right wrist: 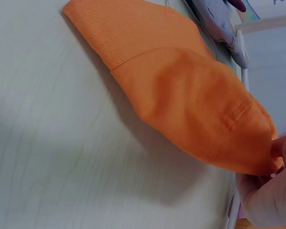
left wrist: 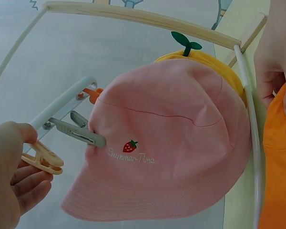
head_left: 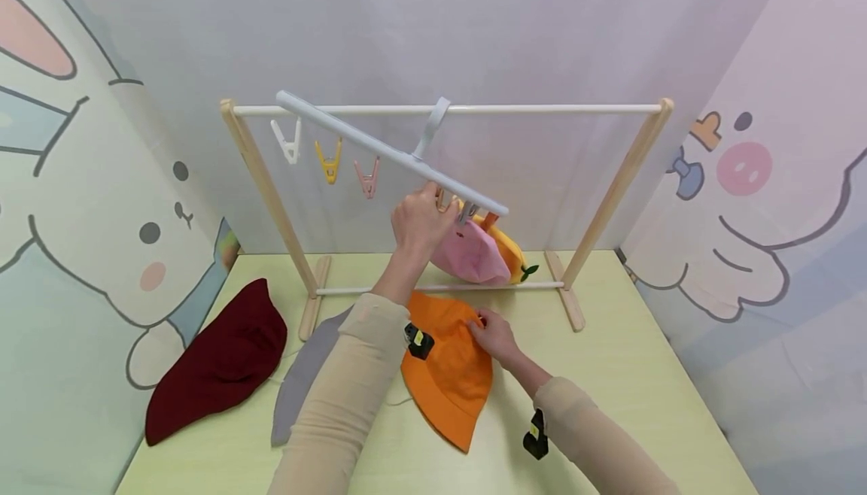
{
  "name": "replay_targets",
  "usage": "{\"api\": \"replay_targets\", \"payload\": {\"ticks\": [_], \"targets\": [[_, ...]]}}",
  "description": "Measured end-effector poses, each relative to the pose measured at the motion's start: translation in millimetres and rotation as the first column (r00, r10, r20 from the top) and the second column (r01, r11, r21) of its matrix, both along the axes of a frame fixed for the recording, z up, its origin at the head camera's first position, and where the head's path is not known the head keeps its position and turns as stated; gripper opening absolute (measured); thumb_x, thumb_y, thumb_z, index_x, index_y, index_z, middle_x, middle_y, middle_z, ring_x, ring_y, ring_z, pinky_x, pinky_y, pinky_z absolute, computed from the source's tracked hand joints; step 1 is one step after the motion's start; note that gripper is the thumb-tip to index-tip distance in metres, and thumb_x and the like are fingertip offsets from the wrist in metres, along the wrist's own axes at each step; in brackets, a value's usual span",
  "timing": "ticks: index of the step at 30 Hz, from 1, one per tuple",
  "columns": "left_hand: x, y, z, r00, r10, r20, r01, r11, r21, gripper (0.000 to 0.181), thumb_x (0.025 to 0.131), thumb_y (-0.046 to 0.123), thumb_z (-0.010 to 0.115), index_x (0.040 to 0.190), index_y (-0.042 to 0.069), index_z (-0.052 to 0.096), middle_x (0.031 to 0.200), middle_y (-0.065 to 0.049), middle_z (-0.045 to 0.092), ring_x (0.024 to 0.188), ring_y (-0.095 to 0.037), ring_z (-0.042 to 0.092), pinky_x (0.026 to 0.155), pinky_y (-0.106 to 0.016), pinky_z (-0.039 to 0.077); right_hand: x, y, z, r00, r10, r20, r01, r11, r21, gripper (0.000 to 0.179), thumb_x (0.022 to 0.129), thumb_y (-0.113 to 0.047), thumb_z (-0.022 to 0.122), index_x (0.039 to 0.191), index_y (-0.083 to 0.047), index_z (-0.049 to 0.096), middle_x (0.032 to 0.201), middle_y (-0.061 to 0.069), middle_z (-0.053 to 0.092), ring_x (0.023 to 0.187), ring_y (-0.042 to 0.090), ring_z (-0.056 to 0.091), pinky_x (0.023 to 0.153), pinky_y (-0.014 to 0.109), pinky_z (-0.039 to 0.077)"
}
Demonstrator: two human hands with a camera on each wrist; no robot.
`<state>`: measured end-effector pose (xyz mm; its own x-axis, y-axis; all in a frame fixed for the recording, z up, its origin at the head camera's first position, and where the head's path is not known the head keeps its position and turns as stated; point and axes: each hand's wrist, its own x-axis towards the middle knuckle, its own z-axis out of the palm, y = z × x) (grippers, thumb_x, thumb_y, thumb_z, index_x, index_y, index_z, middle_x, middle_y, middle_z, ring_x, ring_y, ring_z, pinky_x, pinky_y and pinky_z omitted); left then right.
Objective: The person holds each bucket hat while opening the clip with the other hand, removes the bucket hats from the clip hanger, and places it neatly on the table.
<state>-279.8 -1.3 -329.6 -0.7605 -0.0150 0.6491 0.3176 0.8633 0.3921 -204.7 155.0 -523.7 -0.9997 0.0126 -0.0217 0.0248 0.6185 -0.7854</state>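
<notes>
My left hand [head_left: 420, 218] pinches a beige clip [left wrist: 44, 158] on the white hanger [head_left: 366, 141], which tilts down to the right on the rack's top bar. A grey clip [left wrist: 78, 132] beside it holds a pink hat [left wrist: 167, 119] with a strawberry on it. Behind that, an orange clip [left wrist: 93, 95] sits by a yellow hat [head_left: 509, 250] with a green sprout. My right hand [head_left: 497, 335] pinches the edge of an orange bucket hat [head_left: 450, 352]. In the right wrist view, fingers and thumb grip the end of the orange hat [right wrist: 181, 95].
White, yellow and pink clips [head_left: 367, 177] hang from the hanger's left half. A wooden rack [head_left: 616, 194] stands at the table's back. On the table [head_left: 609, 405], a dark red hat [head_left: 223, 363] and a grey hat [head_left: 308, 375] lie to the left.
</notes>
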Motion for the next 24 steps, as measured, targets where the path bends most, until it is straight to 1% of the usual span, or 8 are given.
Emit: {"api": "replay_targets", "payload": {"ticks": [4,8,11,17,20,24], "targets": [[0.3,-1.0,0.3,1.000,0.005,-0.005,-0.005,1.000,-0.010,0.030,0.079,0.036,0.065,0.069,0.011,0.051,0.052,-0.002,0.046,0.045,-0.021,0.048,0.042,-0.030,0.035,-2.1,-2,-2.6,1.000,0.006,-0.007,-0.005,0.999,0.035,0.007,0.085,-0.014,0.063,0.089,-0.008,0.063,0.079,0.005,0.062,0.067,0.016,0.052,0.060,0.027,0.043],[0.4,-1.1,0.4,1.000,0.006,0.008,-0.006,1.000,-0.015,0.030,0.080,0.037,0.064,0.070,0.012,0.051,0.053,-0.001,0.046,0.046,-0.020,0.047,0.043,-0.030,0.034,-3.5,-3,-3.8,1.000,0.015,-0.026,-0.013,0.999,0.051,0.006,0.084,-0.014,0.063,0.086,-0.008,0.063,0.076,0.004,0.060,0.063,0.016,0.050,0.056,0.027,0.042],[0.8,-0.9,0.4,1.000,0.005,0.018,-0.005,1.000,-0.018,0.030,0.081,0.037,0.063,0.070,0.012,0.051,0.053,-0.001,0.045,0.045,-0.019,0.046,0.042,-0.029,0.033,-4.8,-3,-4.6,0.998,0.029,-0.048,-0.025,0.997,0.077,0.005,0.084,-0.014,0.063,0.084,-0.009,0.062,0.074,0.004,0.060,0.061,0.015,0.050,0.054,0.026,0.041],[1.4,0.1,-0.1,1.000,0.006,0.014,-0.005,1.000,-0.020,0.029,0.081,0.036,0.063,0.070,0.012,0.051,0.052,0.000,0.045,0.045,-0.019,0.045,0.042,-0.028,0.032,-9.6,-3,-11.4,0.993,0.057,-0.099,-0.041,0.988,0.148,0.006,0.084,-0.013,0.062,0.080,-0.010,0.059,0.068,0.002,0.055,0.056,0.014,0.046,0.050,0.026,0.037],[1.3,0.0,0.2,1.000,0.004,0.011,-0.003,1.000,-0.013,0.028,0.081,0.036,0.062,0.069,0.012,0.051,0.052,0.000,0.044,0.045,-0.018,0.044,0.042,-0.027,0.031,-10.9,-3,-12.9,0.993,0.055,-0.101,-0.037,0.984,0.173,0.006,0.083,-0.014,0.062,0.080,-0.010,0.060,0.068,0.003,0.056,0.056,0.015,0.046,0.051,0.026,0.038],[1.0,-0.5,0.4,1.000,0.004,0.020,-0.003,1.000,-0.010,0.028,0.081,0.035,0.062,0.070,0.012,0.051,0.053,0.000,0.044,0.045,-0.018,0.043,0.042,-0.027,0.030,-10.7,-3,-12.1,0.993,0.053,-0.104,-0.031,0.978,0.205,0.006,0.083,-0.014,0.063,0.085,-0.008,0.062,0.073,0.005,0.060,0.059,0.016,0.049,0.053,0.028,0.041]]}}
